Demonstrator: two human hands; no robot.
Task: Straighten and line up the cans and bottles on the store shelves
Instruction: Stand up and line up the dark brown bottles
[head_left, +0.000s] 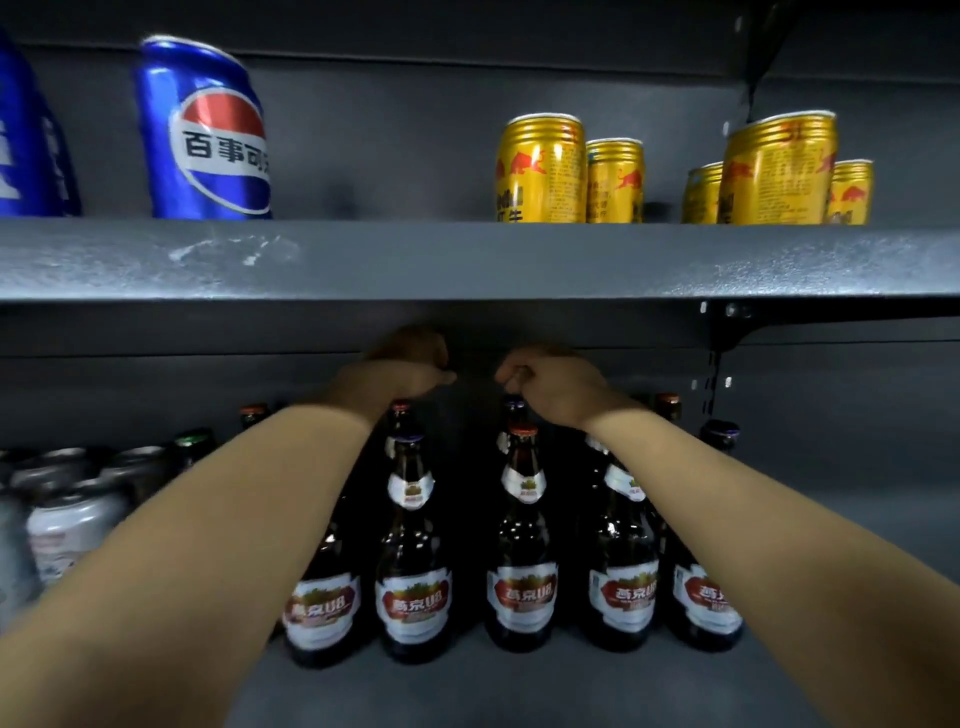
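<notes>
Brown beer bottles (522, 545) with red-and-white labels stand in rows on the lower shelf (467, 691). Both my arms reach over the front rows to the back. My left hand (402, 371) is curled into a fist just past a red-capped bottle (401, 415); whatever is under its fingers is hidden. My right hand (548, 387) pinches the top of a dark-capped bottle (514, 404) in a back row with thumb and fingertips. On the upper shelf (467, 260) stand a blue Pepsi can (208, 135) and several gold Red Bull cans (543, 171).
Silver cans (72, 519) crowd the left of the lower shelf. The upper shelf's underside hangs just above my knuckles. A shelf bracket (719, 332) juts out at the right. Another blue can (26, 145) stands at the far left edge.
</notes>
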